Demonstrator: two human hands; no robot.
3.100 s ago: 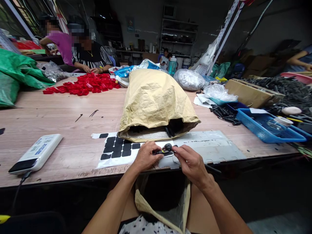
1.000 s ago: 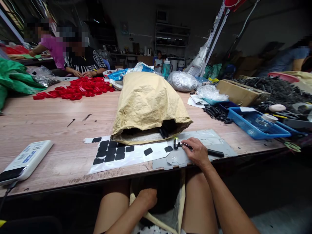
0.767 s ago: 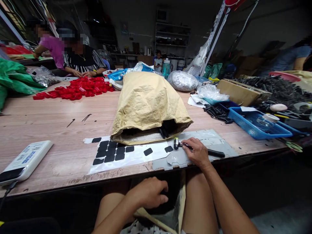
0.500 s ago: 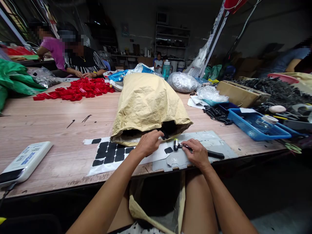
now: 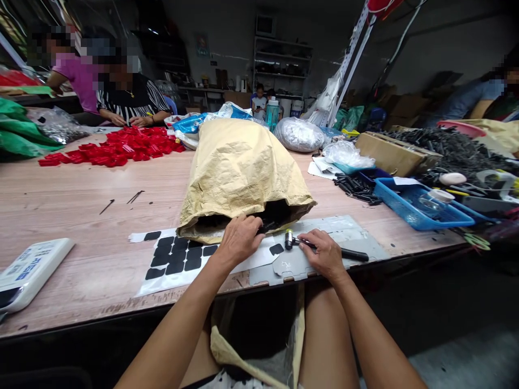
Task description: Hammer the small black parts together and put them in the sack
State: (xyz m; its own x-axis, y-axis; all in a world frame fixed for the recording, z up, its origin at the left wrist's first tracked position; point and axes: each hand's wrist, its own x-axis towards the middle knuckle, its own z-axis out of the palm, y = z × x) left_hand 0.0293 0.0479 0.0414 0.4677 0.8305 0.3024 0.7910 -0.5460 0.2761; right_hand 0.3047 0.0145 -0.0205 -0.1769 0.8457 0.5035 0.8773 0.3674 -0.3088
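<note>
A brown paper sack (image 5: 247,167) lies on the table with its open mouth towards me. Dark pieces (image 5: 276,215) show inside the mouth. My left hand (image 5: 241,237) is at the front of this opening, fingers curled inward; whatever they grip is hidden. My right hand (image 5: 323,249) is closed around the handle of a small hammer (image 5: 355,254), close to its head, which rests over a grey board (image 5: 302,263). Left of the hammer head, a single black rounded square pad (image 5: 276,249) lies on white backing. A sheet of black adhesive pads (image 5: 175,254) extends partly beneath my left forearm.
A white electronic device (image 5: 34,273) stands at the left. Red parts (image 5: 117,147) are heaped before a co-worker. On the right are a blue tray (image 5: 421,208), a cardboard box (image 5: 393,152) and piled black parts (image 5: 458,148). Another open sack (image 5: 227,346) is between my legs.
My left hand has shifted slightly left along the sack's mouth, and its fingers are more curled. My right hand stays on the hammer. The whole view has shifted a little.
</note>
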